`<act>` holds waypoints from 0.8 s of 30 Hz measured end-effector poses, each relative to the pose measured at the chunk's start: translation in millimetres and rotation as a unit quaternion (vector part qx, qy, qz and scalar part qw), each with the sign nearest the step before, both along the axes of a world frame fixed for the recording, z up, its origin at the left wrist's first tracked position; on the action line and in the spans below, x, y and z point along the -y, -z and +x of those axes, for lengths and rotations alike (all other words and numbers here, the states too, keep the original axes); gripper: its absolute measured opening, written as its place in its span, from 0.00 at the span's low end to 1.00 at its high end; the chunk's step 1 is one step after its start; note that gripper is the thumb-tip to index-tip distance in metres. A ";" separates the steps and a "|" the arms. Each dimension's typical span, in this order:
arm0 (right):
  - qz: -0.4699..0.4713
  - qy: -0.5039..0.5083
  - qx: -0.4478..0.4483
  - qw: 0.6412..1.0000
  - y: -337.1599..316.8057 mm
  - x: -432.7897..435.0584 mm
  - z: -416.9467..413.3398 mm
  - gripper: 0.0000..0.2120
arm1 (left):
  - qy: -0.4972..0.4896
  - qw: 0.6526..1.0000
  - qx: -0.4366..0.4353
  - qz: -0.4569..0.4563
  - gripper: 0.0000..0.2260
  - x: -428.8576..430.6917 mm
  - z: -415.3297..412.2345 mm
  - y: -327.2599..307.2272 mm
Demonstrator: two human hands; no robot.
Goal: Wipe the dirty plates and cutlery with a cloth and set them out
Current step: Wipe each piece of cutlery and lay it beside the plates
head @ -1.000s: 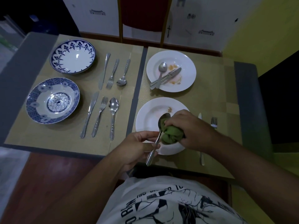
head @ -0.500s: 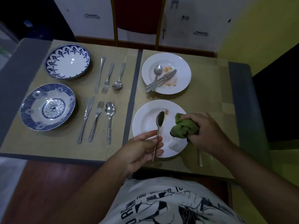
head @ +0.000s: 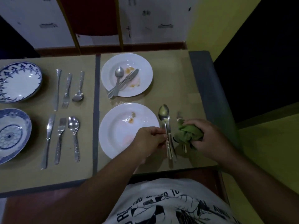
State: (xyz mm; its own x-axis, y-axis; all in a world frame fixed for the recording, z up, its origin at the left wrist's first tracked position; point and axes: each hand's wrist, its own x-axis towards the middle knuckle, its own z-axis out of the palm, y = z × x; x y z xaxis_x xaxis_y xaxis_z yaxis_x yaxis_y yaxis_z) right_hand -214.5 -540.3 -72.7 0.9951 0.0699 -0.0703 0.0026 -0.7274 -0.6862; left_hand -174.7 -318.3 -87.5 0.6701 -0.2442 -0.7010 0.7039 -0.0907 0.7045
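Placemat (head: 178, 70): spoon (head: 163, 113) in left grip (head: 148, 139)

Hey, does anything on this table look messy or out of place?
Yes. On the far white plate, a crossed heap of cutlery lies beside orange food smears, unlike the straight-laid settings on the left mat. The near white plate also carries orange crumbs.
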 end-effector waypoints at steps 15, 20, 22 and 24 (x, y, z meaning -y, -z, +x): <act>0.001 0.051 -0.038 0.998 9.7 108.9 -27.5 0.26 | 0.015 0.995 -0.077 0.065 0.07 146.4 8.8 42.0; 0.010 0.051 -0.019 0.998 17.6 118.9 -33.2 0.25 | 0.021 0.991 -0.083 0.107 0.06 163.0 5.2 52.4; 0.012 0.054 -0.026 0.998 20.6 120.3 -34.9 0.25 | 0.033 0.990 -0.079 0.113 0.05 165.1 5.0 54.4; 0.014 0.050 -0.033 0.998 23.3 120.7 -35.7 0.25 | 0.039 0.989 -0.087 0.114 0.06 165.2 5.9 52.3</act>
